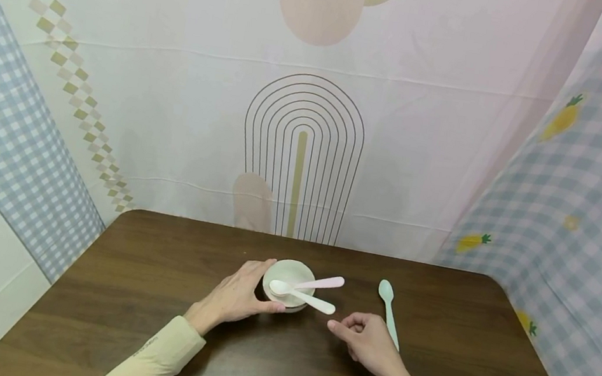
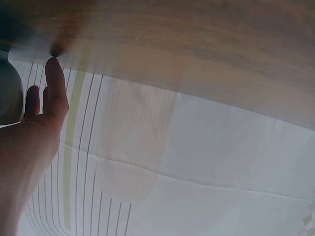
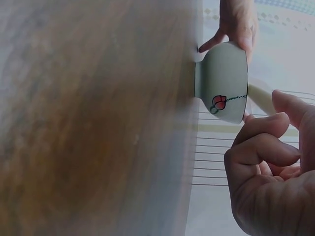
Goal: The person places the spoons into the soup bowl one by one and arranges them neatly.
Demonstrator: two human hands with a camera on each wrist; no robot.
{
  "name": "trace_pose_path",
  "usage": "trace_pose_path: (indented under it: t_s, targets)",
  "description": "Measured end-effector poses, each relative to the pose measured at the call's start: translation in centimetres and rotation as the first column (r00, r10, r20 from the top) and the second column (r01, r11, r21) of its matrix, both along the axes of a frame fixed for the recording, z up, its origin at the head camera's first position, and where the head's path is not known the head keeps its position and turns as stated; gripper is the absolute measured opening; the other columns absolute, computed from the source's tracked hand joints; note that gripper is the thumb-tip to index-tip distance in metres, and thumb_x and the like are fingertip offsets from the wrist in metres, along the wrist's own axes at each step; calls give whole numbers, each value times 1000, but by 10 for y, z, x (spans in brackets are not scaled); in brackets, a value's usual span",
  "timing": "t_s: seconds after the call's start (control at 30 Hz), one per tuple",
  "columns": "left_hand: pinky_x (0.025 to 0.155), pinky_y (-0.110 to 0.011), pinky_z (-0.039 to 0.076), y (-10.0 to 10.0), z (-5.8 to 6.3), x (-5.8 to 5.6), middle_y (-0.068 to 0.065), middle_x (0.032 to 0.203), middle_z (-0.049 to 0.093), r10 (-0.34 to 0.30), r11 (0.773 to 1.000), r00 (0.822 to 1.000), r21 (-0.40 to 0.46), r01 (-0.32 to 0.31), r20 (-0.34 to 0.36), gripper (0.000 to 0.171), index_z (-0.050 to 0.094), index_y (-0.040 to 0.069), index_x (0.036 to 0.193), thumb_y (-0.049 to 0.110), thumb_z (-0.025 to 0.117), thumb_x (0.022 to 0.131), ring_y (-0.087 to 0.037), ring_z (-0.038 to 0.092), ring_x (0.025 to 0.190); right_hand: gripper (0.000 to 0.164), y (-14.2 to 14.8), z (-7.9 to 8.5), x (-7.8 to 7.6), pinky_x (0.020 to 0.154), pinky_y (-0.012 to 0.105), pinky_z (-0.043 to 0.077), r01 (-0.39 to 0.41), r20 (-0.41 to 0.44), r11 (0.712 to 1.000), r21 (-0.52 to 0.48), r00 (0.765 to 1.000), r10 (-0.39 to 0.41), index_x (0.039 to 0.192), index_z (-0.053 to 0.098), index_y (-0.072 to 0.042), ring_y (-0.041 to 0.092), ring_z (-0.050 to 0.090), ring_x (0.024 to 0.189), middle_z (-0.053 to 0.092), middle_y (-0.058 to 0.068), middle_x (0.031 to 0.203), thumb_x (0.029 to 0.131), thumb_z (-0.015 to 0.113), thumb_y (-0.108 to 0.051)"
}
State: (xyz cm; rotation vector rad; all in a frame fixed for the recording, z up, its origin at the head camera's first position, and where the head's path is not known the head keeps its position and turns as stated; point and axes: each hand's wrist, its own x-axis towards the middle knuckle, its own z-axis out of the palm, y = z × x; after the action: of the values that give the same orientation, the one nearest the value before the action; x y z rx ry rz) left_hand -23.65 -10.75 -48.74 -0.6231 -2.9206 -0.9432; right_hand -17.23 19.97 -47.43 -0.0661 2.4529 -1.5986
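A small pale bowl (image 1: 287, 268) stands on the table, with a red and green design on its outer wall in the right wrist view. My left hand (image 1: 237, 291) holds its left side, thumb at the near rim and fingers round the far side. A white spoon (image 1: 315, 302) and a pink spoon (image 1: 325, 282) lie in the bowl, handles sticking out over the right rim. Just below the white handle's end is my right hand (image 1: 368, 342), its fingers loosely bent and nothing held. Beyond that hand lies a mint-green spoon (image 1: 389, 303), bowl end pointing away.
The brown wooden table (image 1: 150, 276) has rounded far corners. A white patterned cloth (image 1: 189, 121) hangs right behind its far edge. Checked cloths hang at both sides, the right one (image 1: 575, 252) printed with yellow fruit.
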Motion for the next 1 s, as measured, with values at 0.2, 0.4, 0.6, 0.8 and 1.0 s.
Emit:
trace_pose_path:
  t_s: [0.2,0.4,0.6,0.8,1.0]
  targets:
    - [110,-62,55,0,-1,0,-13,156,61,-4,1000,1000,5,4,-3,103,47,12,164,63,88,84,-32,54,148,32,2,2,1,49,22,34,23,-26,999,33,999,-22,89,72,0,7,43,48,46,-7,51,98,81,-30]
    - [110,-62,54,-1,-1,0,-14,157,60,-6,1000,1000,8,6,7,103,46,12,165,62,88,84,-32,54,149,30,3,3,2,49,22,34,65,-32,995,77,998,-62,87,73,-2,8,43,47,46,-6,52,98,81,-28]
    - [110,-62,55,-1,-1,0,-12,156,61,-6,1000,1000,6,6,5,100,48,16,164,61,89,84,-31,53,149,33,4,1,2,48,22,34,72,-28,995,75,997,-70,86,72,-2,9,44,48,47,-5,53,97,83,-30]
    - [109,-62,55,-1,-1,0,-12,156,61,-3,1000,1000,6,3,4,100,48,17,163,62,88,84,-31,54,149,31,6,1,1,48,22,33,73,-25,995,65,997,-71,88,73,1,8,43,47,47,-5,52,98,81,-27]
    - [108,-63,55,-1,-1,0,-13,155,61,-7,1000,1000,0,7,-5,101,47,14,164,61,88,85,-32,54,148,31,9,1,1,48,22,33,96,-16,993,66,995,-95,89,73,2,9,42,48,46,-5,52,99,80,-26]
